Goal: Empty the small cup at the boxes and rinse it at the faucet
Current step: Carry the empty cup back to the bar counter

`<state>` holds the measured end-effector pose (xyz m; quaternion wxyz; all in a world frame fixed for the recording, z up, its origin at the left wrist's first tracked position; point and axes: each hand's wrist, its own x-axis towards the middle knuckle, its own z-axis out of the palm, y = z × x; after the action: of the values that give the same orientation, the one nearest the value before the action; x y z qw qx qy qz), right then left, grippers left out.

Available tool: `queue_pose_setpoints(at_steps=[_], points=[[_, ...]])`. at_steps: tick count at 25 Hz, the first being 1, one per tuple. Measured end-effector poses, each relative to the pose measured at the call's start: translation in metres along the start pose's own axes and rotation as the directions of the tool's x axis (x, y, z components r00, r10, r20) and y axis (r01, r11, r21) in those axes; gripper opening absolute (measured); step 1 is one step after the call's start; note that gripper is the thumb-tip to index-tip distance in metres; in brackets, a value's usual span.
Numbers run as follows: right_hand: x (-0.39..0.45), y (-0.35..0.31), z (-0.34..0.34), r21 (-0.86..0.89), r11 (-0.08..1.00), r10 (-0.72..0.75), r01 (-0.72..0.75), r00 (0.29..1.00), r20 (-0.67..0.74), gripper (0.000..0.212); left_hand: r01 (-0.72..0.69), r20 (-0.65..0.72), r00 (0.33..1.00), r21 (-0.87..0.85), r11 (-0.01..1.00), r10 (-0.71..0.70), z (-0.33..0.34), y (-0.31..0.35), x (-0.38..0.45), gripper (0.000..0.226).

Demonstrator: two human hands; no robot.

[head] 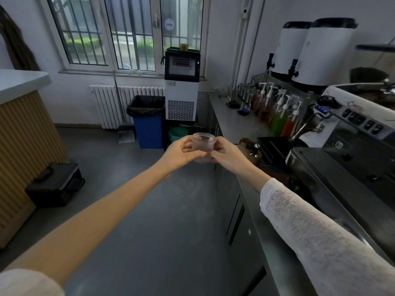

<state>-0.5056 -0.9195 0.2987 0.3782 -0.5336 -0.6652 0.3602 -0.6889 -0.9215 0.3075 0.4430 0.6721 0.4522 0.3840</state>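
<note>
Both hands close on one small cup point(202, 146): the left hand point(181, 153) curls its fingers round the near wall, thumb laid across the front, while the right hand point(226, 155) pinches the opposite side. Held upright at arm's length over the grey floor, just off the edge of the steel worktop point(237, 122), the clear plastic cup looks steadied two-handed so whatever it may hold does not slop out; its contents cannot be made out. Ahead, below the barred window, stand one blue bin point(147, 122) lined in black, one green bucket point(177, 134) and one white ice machine point(182, 84). To the right, the worktop carries a row of roughly six pump bottles point(277, 110), two white dispensers point(312, 52) with black taps and one espresso machine point(350, 133). No faucet is in view, and no boxes can be picked out for certain, so the emptying step appears not yet begun.
</note>
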Motion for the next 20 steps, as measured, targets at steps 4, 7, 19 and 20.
queue_pose_setpoints(at_steps=[4, 7, 19, 20], points=[[0.054, 0.018, -0.03, 0.006, 1.0, -0.002, 0.002, 1.0, 0.001, 0.026, 0.011, -0.016, 1.0, 0.009, 1.0, -0.011, 0.011, 0.0, 0.06, 0.056], [0.086, 0.028, -0.045, 0.007, 1.0, 0.001, -0.001, 1.0, -0.001, 0.025, 0.018, -0.021, 1.0, 0.019, 1.0, -0.018, 0.015, 0.0, 0.097, 0.056], [0.222, 0.07, -0.069, 0.018, 0.999, 0.027, -0.027, 1.0, 0.001, 0.024, 0.034, -0.006, 0.999, 0.029, 0.999, -0.034, 0.002, -0.034, 0.239, 0.054], [0.231, 0.072, -0.069, 0.018, 0.999, 0.03, -0.03, 1.0, 0.0, 0.024, 0.036, -0.006, 0.999, 0.03, 0.999, -0.036, -0.001, -0.037, 0.248, 0.054]])
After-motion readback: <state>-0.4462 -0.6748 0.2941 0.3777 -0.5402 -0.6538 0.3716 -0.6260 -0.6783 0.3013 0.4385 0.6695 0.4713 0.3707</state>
